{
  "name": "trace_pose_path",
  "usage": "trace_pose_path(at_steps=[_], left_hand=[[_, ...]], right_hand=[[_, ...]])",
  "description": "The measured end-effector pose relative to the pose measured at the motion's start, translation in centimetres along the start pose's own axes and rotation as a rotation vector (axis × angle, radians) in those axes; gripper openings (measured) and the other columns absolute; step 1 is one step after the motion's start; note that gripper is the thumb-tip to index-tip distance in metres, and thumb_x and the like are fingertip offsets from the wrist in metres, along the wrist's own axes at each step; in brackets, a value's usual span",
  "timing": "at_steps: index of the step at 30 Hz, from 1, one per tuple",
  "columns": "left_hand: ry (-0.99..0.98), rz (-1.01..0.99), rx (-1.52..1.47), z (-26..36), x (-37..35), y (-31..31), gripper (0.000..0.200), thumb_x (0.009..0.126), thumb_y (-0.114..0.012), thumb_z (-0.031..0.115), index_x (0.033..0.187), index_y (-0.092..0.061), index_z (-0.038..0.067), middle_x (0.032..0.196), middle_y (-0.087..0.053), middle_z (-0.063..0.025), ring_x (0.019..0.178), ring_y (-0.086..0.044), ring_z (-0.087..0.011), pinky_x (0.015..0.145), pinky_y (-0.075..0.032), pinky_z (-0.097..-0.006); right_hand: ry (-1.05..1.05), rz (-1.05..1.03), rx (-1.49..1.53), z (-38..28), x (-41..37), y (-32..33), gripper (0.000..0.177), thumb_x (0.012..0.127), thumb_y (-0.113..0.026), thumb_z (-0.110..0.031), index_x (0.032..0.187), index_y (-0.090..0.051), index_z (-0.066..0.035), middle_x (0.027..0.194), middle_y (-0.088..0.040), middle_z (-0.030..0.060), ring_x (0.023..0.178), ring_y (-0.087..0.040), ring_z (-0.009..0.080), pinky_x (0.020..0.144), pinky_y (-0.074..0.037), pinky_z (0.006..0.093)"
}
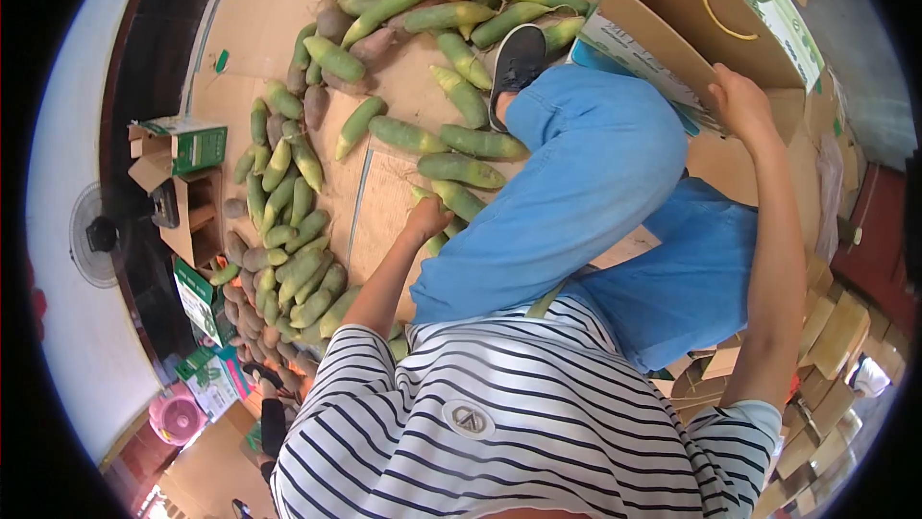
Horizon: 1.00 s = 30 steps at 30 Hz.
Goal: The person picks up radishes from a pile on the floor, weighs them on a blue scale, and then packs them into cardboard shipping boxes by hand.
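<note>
My left hand is closed round a green radish, with parts of the radish showing on both sides of the fingers. Right beside it lie more green radishes on the wooden-looking floor surface. My right hand grips the edge of an open cardboard box that has a yellow cord handle. The inside of the box is only partly visible. My bent leg in blue trousers is between the two hands and hides some radishes.
A long pile of radishes runs down the left, beside brown roots. Small green boxes, a pink fan and a grey fan stand farther left. Another person's dark sleeve shows at lower left. Wooden blocks lie at right.
</note>
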State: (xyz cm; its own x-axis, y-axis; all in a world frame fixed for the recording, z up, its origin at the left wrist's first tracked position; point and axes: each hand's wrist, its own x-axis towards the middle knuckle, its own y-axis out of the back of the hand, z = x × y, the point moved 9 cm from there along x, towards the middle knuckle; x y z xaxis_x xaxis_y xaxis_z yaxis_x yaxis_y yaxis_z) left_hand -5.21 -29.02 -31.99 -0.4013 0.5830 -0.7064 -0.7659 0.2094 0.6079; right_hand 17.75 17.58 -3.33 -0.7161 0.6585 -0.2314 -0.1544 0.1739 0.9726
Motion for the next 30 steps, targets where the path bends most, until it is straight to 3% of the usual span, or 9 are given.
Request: trace_pose_path(at_steps=[3, 6, 15, 24, 27, 30], left_hand=[[0.045, 0.047, 0.092, -1.4, -0.8, -0.1, 0.043, 0.076, -0.063, 0.031, 0.101, -0.054, -0.004, 0.102, -0.058, -0.0251, 0.095, -0.058, -0.0377, 0.08, -0.047, -0.0433], [0.099, 0.061, 0.005, -1.9, -0.4, 0.2, 0.049, 0.076, -0.065, 0.03, 0.11, -0.054, -0.003, 0.1, -0.061, -0.0226, 0.097, -0.059, -0.0343, 0.083, -0.047, -0.039], [0.034, 0.086, -0.245, -2.3, 0.9, -1.9, 0.038, 0.078, -0.061, 0.025, 0.102, -0.054, -0.004, 0.099, -0.058, -0.0258, 0.095, -0.057, -0.0375, 0.084, -0.045, -0.0423], [0.009, 0.204, -0.211, -1.8, -0.1, -0.8, 0.032, 0.079, -0.059, 0.019, 0.103, -0.052, -0.002, 0.103, -0.056, -0.0229, 0.097, -0.055, -0.0373, 0.084, -0.045, -0.0424], [0.026, 0.272, -0.137, 0.6, -1.4, 2.6, 0.034, 0.078, -0.058, 0.013, 0.108, -0.051, -0.001, 0.104, -0.057, -0.0215, 0.093, -0.057, -0.0369, 0.08, -0.047, -0.0408], [-0.148, 0.417, 0.022, 3.2, -1.1, 5.2, 0.037, 0.075, -0.056, 0.008, 0.111, -0.05, 0.001, 0.111, -0.054, -0.0197, 0.1, -0.053, -0.036, 0.084, -0.045, -0.0413]], right_hand=[[-0.022, 0.016, -0.019, 0.1, 0.1, 0.0, 0.018, 0.086, -0.052, -0.016, 0.1, -0.05, -0.004, 0.092, -0.06, 0.0188, 0.092, -0.057, 0.036, 0.075, -0.044, 0.0471], [-0.009, 0.039, -0.017, 0.4, 0.2, -0.1, 0.025, 0.086, -0.054, -0.017, 0.107, -0.051, -0.004, 0.094, -0.061, 0.0191, 0.093, -0.057, 0.0358, 0.076, -0.045, 0.0458], [-0.009, 0.015, 0.041, 0.9, 0.7, -0.1, 0.033, 0.085, -0.055, -0.018, 0.114, -0.053, -0.002, 0.102, -0.059, 0.0222, 0.096, -0.056, 0.0363, 0.081, -0.043, 0.0419], [-0.041, -0.039, 0.055, 0.3, 1.1, -0.1, 0.036, 0.086, -0.054, -0.018, 0.117, -0.052, 0.0, 0.106, -0.058, 0.0235, 0.099, -0.055, 0.0371, 0.083, -0.043, 0.0413], [-0.018, -0.03, 0.023, 1.1, 1.4, -0.6, 0.036, 0.086, -0.055, -0.018, 0.117, -0.052, 0.001, 0.107, -0.058, 0.0235, 0.1, -0.055, 0.0369, 0.084, -0.044, 0.0411], [-0.003, -0.037, 0.013, 1.3, 1.5, -0.8, 0.037, 0.085, -0.056, -0.018, 0.117, -0.052, 0.001, 0.106, -0.058, 0.0233, 0.1, -0.056, 0.0367, 0.084, -0.044, 0.0412]])
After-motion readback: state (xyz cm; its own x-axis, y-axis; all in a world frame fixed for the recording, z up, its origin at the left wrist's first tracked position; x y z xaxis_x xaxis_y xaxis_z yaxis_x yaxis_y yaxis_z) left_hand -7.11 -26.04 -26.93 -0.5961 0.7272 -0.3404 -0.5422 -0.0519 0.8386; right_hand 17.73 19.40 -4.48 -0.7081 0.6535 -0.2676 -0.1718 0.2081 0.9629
